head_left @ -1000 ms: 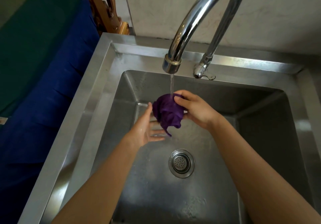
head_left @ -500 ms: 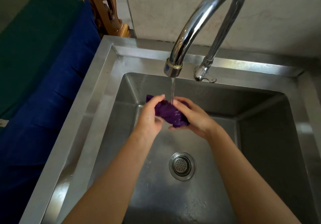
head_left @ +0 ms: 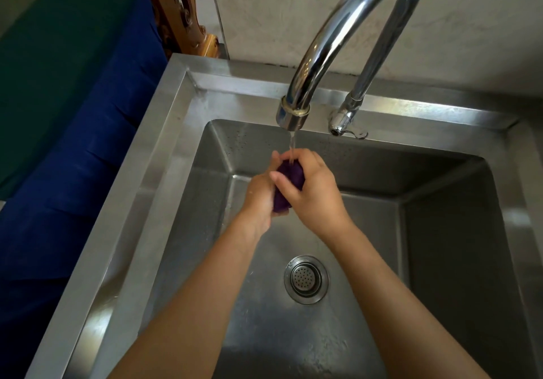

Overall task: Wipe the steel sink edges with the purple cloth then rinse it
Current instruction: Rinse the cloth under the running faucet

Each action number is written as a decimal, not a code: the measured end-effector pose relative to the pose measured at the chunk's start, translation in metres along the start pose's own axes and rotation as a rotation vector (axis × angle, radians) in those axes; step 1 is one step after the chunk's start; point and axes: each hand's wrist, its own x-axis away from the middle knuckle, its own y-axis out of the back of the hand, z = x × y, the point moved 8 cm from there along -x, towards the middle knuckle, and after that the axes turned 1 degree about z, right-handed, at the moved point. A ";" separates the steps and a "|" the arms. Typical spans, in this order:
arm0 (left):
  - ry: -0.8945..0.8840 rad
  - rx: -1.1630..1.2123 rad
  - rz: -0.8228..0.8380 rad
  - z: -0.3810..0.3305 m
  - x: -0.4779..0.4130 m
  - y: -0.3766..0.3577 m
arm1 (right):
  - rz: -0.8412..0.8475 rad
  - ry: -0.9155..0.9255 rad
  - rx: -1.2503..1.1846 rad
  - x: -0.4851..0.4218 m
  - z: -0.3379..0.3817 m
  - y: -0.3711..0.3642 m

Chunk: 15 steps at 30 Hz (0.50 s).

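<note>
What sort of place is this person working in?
Most likely a home kitchen or wash corner: a deep steel sink with a drain strainer, a tall curved tap running water, and carved wooden furniture draped in blue cloth right beside it.

Deep purple cloth (head_left: 295, 174), brushed grey steel sink (head_left: 141, 190), mirror-bright chrome tap (head_left: 338, 31), silver strainer (head_left: 306, 279) dotted with holes. Royal blue fabric (head_left: 88, 158) beside dark green fabric (head_left: 53, 55), carved orange-brown wood (head_left: 182, 17) with scrollwork. Mottled off-white wall (head_left: 470, 25) with faint veining.
</note>
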 end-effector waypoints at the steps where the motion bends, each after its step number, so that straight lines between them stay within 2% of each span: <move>1: -0.014 0.038 -0.022 0.002 0.002 -0.001 | -0.041 -0.010 0.001 -0.003 -0.002 0.000; 5: -0.043 0.241 -0.097 0.003 0.005 -0.001 | -0.125 0.006 0.137 -0.014 -0.006 -0.002; 8: -0.138 0.063 -0.209 0.002 0.001 0.009 | -0.173 -0.047 0.201 -0.015 -0.018 0.001; 10: -0.187 -0.038 -0.279 -0.002 0.003 0.011 | -0.182 -0.145 0.189 -0.018 -0.030 0.003; 15: -0.339 -0.237 -0.368 -0.025 0.013 0.012 | -0.035 -0.486 0.016 -0.028 -0.068 -0.011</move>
